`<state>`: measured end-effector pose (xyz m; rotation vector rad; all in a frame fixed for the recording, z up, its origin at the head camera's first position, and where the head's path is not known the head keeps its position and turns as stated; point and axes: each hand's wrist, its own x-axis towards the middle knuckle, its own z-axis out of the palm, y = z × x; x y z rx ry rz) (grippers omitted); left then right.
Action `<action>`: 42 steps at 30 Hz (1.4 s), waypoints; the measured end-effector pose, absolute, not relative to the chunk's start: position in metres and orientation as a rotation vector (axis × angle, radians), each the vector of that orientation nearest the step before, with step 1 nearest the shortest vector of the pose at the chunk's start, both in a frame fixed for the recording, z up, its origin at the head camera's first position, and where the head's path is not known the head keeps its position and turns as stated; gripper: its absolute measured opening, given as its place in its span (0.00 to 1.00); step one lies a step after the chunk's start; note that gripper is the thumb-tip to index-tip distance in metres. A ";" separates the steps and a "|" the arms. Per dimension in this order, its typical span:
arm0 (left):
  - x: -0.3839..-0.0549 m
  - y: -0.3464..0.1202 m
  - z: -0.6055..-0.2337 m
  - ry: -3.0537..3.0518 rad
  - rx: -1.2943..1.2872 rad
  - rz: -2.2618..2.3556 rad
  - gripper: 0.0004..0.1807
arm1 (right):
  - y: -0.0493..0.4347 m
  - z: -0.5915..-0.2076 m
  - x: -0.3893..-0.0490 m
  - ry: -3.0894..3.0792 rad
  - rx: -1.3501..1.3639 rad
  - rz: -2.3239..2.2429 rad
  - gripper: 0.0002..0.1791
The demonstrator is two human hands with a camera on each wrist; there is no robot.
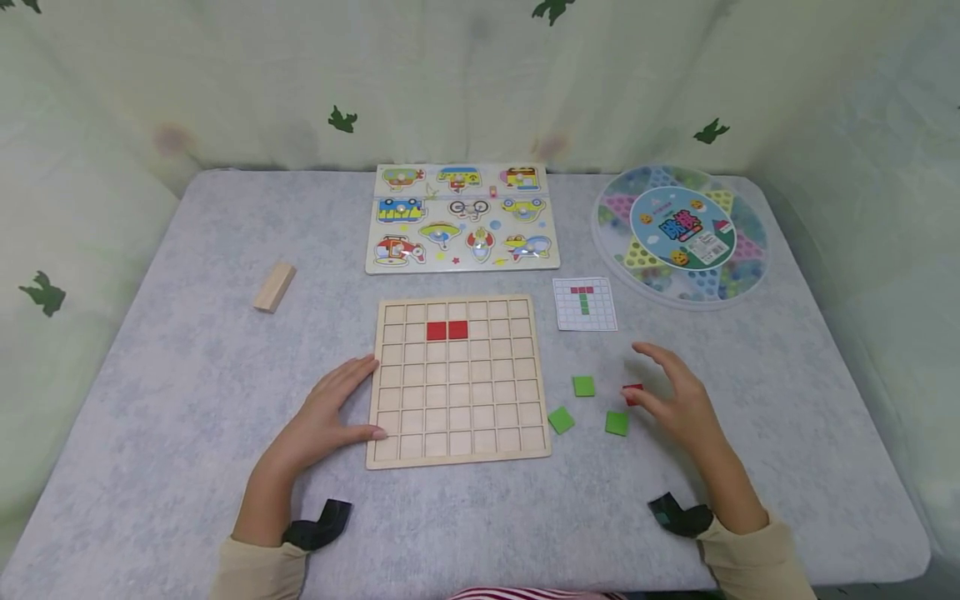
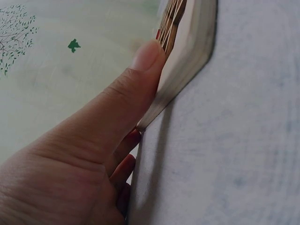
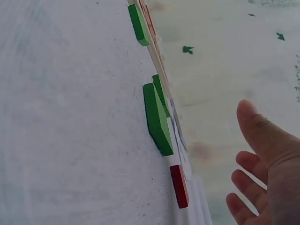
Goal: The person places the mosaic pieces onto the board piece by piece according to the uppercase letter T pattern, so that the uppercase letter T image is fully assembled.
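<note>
Pale green curtain (image 1: 450,75), printed with dark bird motifs, stands behind and beside the mottled grey tabletop (image 1: 187,375) at which you sit. Square wooden grid board (image 1: 447,400): directly before you, near the middle. Round Chinese checkers set (image 1: 682,229): at the far right, bearing an oval blue label. Vehicle peg puzzle (image 1: 480,237): behind the grid board, near the far edge. Your left hand (image 1: 318,429) lies against the grid board's left edge, thumb on its rim near the close corner, fingers extended and spread from the thumb. Your right hand (image 1: 686,408) is held with thumb and fingers apart, gripping nothing, near the loose red tile (image 3: 179,186), which lies on the tabletop. Pattern card (image 1: 585,304): right of the grid board, showing a red bar above a green stem. Wooden block (image 1: 275,287): well to the left. Smallest are the square tiles: two seated red tiles (image 1: 437,331), adjacent in the second row from the far edge, and three green tiles (image 1: 617,423) between the grid board and your right hand.
</note>
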<state>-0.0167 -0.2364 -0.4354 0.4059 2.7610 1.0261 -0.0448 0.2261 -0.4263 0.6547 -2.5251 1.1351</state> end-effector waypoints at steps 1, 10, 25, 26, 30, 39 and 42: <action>-0.017 -0.236 -0.436 2.762 0.406 1.027 0.54 | 0.227 -0.428 -0.044 -2.536 0.648 1.127 0.40; -0.018 -0.237 -0.435 2.739 0.393 1.017 0.55 | 0.234 -0.430 -0.037 -2.721 0.497 1.142 0.37; -0.019 -0.237 -0.434 2.740 0.395 1.012 0.55 | 0.241 -0.438 -0.036 -2.882 0.500 1.166 0.33; -0.019 -0.237 -0.435 2.741 0.396 1.012 0.54 | 0.241 -0.438 -0.036 -2.883 0.510 1.169 0.32; -0.018 -0.237 -0.435 2.742 0.404 1.007 0.54 | 0.244 -0.439 -0.037 -2.889 0.561 1.186 0.28; -0.018 -0.237 -0.433 2.725 0.398 1.006 0.54 | 0.246 -0.437 -0.037 -2.893 0.634 1.140 0.21; -0.018 -0.237 -0.433 2.721 0.393 1.012 0.54 | 0.244 -0.435 -0.038 -2.928 0.609 1.097 0.17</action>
